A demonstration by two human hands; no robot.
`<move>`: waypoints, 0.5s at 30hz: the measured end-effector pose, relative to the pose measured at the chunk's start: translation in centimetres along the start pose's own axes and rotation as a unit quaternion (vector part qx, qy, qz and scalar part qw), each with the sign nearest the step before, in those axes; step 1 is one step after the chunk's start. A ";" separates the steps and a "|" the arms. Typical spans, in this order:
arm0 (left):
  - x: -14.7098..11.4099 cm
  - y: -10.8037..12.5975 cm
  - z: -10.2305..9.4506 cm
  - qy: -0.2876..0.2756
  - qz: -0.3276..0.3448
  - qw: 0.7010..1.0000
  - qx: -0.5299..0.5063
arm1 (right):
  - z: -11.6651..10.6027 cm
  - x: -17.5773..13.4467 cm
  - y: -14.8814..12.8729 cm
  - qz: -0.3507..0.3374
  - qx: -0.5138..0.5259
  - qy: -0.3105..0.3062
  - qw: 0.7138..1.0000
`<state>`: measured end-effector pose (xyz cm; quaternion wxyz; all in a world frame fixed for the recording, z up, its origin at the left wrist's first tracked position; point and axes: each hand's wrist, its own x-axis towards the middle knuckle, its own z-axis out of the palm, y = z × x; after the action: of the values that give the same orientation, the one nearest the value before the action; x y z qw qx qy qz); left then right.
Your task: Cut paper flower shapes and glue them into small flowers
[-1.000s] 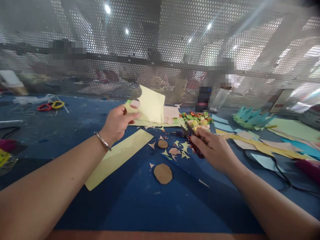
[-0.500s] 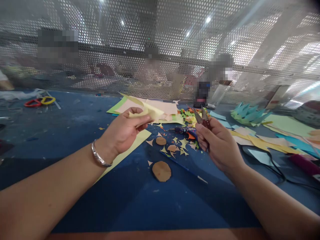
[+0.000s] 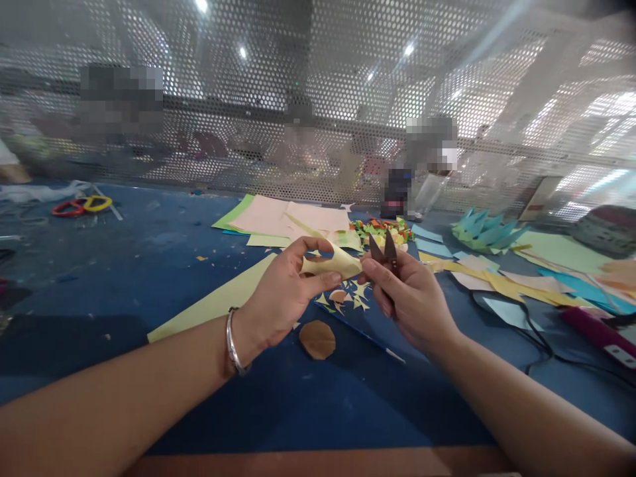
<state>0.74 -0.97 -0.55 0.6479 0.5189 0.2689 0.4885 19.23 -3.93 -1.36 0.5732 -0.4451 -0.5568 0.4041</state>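
My left hand (image 3: 285, 291) pinches a curled piece of pale yellow paper (image 3: 342, 264) between thumb and fingers. Wrapped in my right hand (image 3: 417, 291) is a pair of thread snips (image 3: 383, 248), blades apart and pointing up. The right thumb and fingertip meet the right edge of the paper. Below the hands, a brown round cut-out (image 3: 317, 340) lies on the blue table beside a thin blue stick (image 3: 368, 338). Small paper scraps (image 3: 358, 298) are scattered just under the held paper. A pale yellow sheet (image 3: 213, 298) lies partly hidden beneath my left forearm.
Stacked paper sheets (image 3: 278, 213) and a pile of coloured clippings (image 3: 382, 228) lie farther back. At right are a spiky teal paper form (image 3: 484, 228), paper strips (image 3: 507, 281) and a purple tool (image 3: 599, 334) with a black cord. Red-and-yellow-handled scissors (image 3: 82, 206) rest at far left.
My left hand has moved right and slightly down with the paper, bringing it against my right fingers. My right hand shifted a little left and down, still holding the snips.
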 end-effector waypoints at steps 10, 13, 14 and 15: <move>-0.2 1.8 1.1 -0.089 -0.056 0.988 0.116 | -0.5 0.3 0.0 -0.077 -0.053 0.061 0.994; -0.3 1.6 1.6 -0.014 -0.049 0.986 0.158 | -0.6 0.2 0.0 -0.095 -0.082 0.063 0.990; -0.4 1.3 1.8 0.008 -0.056 0.983 0.175 | -0.6 0.2 0.0 -0.099 -0.087 0.065 0.989; -0.6 1.1 2.1 0.024 -0.056 0.981 0.184 | -0.6 0.2 0.0 -0.103 -0.091 0.068 0.988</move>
<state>1.91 -2.38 1.07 0.5615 0.6011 0.3984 0.4058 19.87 -3.79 -1.27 0.6055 -0.4619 -0.5940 0.2591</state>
